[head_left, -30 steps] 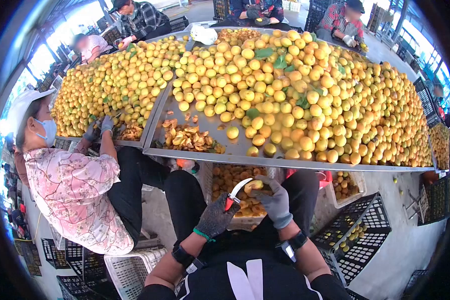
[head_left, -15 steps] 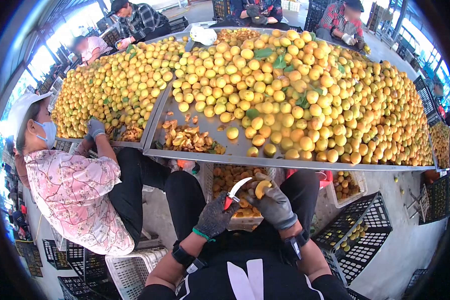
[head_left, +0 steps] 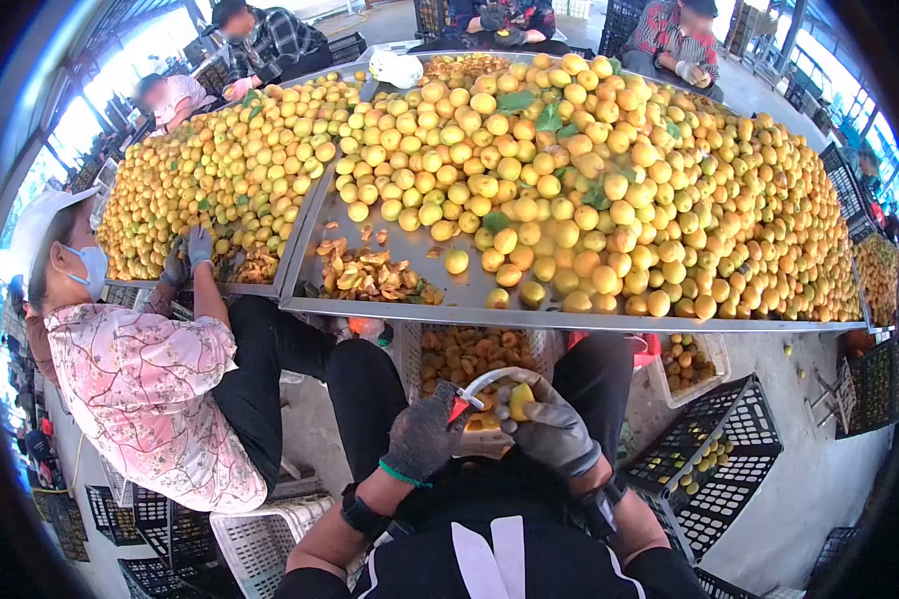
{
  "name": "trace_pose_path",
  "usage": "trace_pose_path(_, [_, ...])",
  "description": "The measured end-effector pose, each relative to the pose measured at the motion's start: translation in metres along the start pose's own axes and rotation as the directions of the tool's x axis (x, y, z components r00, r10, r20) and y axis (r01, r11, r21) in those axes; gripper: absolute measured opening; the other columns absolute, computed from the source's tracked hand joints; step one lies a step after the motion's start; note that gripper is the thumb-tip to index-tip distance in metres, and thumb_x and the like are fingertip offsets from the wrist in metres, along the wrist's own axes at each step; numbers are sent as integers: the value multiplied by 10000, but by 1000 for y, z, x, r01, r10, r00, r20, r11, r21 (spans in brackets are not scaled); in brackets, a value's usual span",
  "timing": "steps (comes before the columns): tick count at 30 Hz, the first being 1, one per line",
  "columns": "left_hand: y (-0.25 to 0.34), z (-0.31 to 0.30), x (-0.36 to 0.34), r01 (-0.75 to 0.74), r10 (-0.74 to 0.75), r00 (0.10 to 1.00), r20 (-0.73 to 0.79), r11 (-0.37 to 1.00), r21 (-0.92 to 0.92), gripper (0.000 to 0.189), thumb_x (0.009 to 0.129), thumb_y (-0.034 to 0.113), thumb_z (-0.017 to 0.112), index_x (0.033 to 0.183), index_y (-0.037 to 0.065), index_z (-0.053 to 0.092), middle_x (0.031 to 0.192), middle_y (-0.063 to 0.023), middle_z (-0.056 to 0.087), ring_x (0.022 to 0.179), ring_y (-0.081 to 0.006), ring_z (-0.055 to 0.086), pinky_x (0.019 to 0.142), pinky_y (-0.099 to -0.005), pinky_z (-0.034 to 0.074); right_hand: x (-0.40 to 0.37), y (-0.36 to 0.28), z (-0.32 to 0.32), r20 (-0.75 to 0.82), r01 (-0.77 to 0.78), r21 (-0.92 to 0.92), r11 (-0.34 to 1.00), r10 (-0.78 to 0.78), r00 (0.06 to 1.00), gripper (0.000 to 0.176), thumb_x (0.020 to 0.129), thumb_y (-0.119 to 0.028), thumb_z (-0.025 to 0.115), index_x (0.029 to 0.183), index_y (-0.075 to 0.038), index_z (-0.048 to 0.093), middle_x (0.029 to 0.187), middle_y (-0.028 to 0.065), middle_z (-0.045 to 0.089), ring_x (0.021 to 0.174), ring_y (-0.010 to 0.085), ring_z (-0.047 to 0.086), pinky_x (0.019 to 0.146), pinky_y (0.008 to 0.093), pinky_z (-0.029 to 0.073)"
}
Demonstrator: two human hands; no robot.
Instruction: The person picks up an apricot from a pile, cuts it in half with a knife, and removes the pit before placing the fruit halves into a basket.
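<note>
My left hand (head_left: pixel 425 436), in a dark knit glove with a green cuff, is closed around the red handle of a curved knife (head_left: pixel 458 407). The blade points across to the right, close to the fingers of my right hand (head_left: pixel 557 429). That hand wears a grey coated glove and grips a yellow apricot (head_left: pixel 520 401) between thumb and fingers. Both hands are over my lap, just above a light crate (head_left: pixel 408 364) of orange fruit pieces. In front, a metal table (head_left: pixel 449 311) carries a large heap of apricots (head_left: pixel 609 190).
A pile of fruit scraps (head_left: pixel 365 275) lies by the table's near edge. On my left sits a co-worker (head_left: pixel 140 389) with gloved hands at the fruit. Black crates (head_left: pixel 714 464) stand on the right, and a white crate (head_left: pixel 255 549) on the left. More people work across the table.
The knife has moved from pointing upward to lying across toward the apricot, which my right hand has turned. The co-worker's hands on the left have shifted slightly.
</note>
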State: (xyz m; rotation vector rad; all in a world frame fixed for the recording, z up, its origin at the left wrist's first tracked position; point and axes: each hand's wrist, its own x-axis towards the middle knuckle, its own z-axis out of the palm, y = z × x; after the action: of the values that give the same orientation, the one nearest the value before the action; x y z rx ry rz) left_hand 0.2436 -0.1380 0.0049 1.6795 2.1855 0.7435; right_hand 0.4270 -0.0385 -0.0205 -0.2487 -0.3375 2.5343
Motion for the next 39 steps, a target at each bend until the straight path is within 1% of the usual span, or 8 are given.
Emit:
trace_pose_path(5, [7,-3,-4,-95,95,995,-27,995,4,277,838,270,658,1052,119,569,759,-162,645,689,-363,656,584,-471,513,-5,11,5,-149,98,-396,913,-169,974,433,866,22,586,1289,-43,515,1188,67,589,1020,153,577,937,303,442])
trace_pose_path(9, [9,-9,-4,-90,86,994,64,995,54,256,824,233,659,1041,126,577,794,-150,651,717,-355,659,601,-461,516,-7,8,12,-78,114,-427,897,-162,984,398,886,-2,583,1278,-33,523,1183,42,584,999,118,559,918,269,436])
trace_pose_path(11, [7,-10,-5,-115,112,992,61,992,52,255,820,223,657,1042,126,579,812,-145,653,730,-352,660,609,-457,518,-11,5,7,-126,10,-459,889,-76,989,510,824,-70,707,1288,-9,505,1205,87,587,1090,193,587,967,335,455])
trace_pose_path(15, [6,-9,-6,-191,185,981,60,975,112,308,779,199,671,1058,92,595,839,-153,661,749,-349,665,627,-448,523,-12,7,10,-90,-9,-502,865,-41,995,375,903,-64,615,1264,-28,523,1193,45,590,1065,126,556,953,282,442])
trace_pose_path(20, [7,-11,-5,-225,218,974,59,960,164,327,755,179,662,1058,68,610,795,-147,653,714,-332,664,602,-428,516,-13,10,23,-27,139,-648,749,-205,978,381,894,-93,649,1253,-30,535,1171,45,616,1055,126,571,950,284,454])
trace_pose_path(32, [2,-14,-13,-318,324,946,8,923,217,233,780,158,622,1005,96,638,760,-109,643,633,-272,645,535,-406,503,-24,2,43,-124,20,-813,583,-207,971,414,863,-85,691,1245,5,560,1133,57,652,1042,118,590,929,270,465])
trace_pose_path(36, [0,-6,-19,-315,296,948,115,923,219,325,807,219,616,1103,87,591,815,-101,640,683,-266,660,552,-389,512,-23,1,45,-118,25,-814,580,-208,971,415,849,-88,706,1230,4,572,1133,62,651,1045,128,593,922,270,470])
trace_pose_path(39, [-1,0,-23,-308,290,949,124,935,176,345,808,227,626,1116,74,587,800,-111,637,688,-274,660,564,-396,513,-23,1,49,-256,-87,-663,743,-116,960,438,828,-98,728,1226,3,575,1143,85,645,1030,154,610,912,273,481])
